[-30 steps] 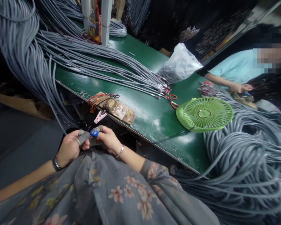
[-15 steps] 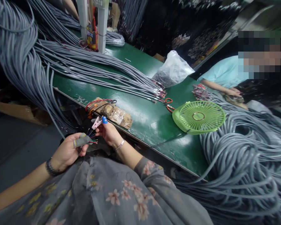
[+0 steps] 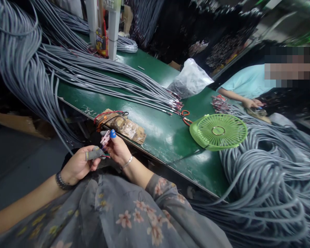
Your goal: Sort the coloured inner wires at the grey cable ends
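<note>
My left hand (image 3: 79, 164), its thumb wrapped in a grey cover, is closed on the end of a grey cable (image 3: 66, 146). Thin coloured wires (image 3: 107, 155) stick out past that thumb toward the other hand. Between the fingers of my right hand (image 3: 121, 151) is a small pink clip (image 3: 105, 137), held close above the wires; a blue cover sits on the thumb. Whether the clip's jaws grip a wire is hidden by the fingers. Just beyond the hands, a taped brown block (image 3: 126, 126) with red and black leads lies along the table edge.
A long bundle of grey cables (image 3: 113, 77) crosses the green table (image 3: 167, 134). To the right are a green fan (image 3: 218, 131) and a large heap of cables (image 3: 268, 175). Behind stand a clear plastic bag (image 3: 192, 77) and white posts (image 3: 113, 34). A co-worker (image 3: 245, 82) sits across.
My left hand has moved a little right, bringing the wire ends up against my right fingers. The pink clip has turned more upright and sits nearer the wires.
</note>
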### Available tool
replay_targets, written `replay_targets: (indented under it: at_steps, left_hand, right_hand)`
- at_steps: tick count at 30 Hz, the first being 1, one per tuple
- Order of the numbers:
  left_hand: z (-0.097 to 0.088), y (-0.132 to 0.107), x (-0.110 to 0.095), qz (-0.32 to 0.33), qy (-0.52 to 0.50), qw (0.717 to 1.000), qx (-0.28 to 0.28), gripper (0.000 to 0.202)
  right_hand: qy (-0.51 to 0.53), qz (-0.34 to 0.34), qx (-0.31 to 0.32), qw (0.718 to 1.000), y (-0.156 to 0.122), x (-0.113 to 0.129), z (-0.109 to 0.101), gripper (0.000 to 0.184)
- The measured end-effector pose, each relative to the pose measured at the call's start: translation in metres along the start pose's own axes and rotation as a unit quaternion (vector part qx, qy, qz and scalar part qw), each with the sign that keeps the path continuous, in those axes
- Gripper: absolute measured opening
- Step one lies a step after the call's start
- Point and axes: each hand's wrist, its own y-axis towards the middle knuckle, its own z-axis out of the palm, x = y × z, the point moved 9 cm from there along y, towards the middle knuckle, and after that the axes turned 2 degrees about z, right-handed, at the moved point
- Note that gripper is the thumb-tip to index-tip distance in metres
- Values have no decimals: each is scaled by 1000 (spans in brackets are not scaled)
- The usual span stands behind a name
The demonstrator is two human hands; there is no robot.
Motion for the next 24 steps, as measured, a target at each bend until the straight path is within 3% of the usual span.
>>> replay_targets:
  at_steps: [12, 17, 24]
  left_hand:
    - [-1, -12, 3, -4, -10, 1000, -15, 41]
    - [-2, -16, -1, 14, -23, 999, -38, 41]
    - [-4, -8, -3, 34, -39, 998, -31, 37]
  right_hand:
    - [11, 51, 18, 998, -6, -6, -4, 54]
    - [-9, 5, 27, 1000, -10, 0, -7, 38]
    - [-24, -6, 33, 999, -11, 2, -5, 39]
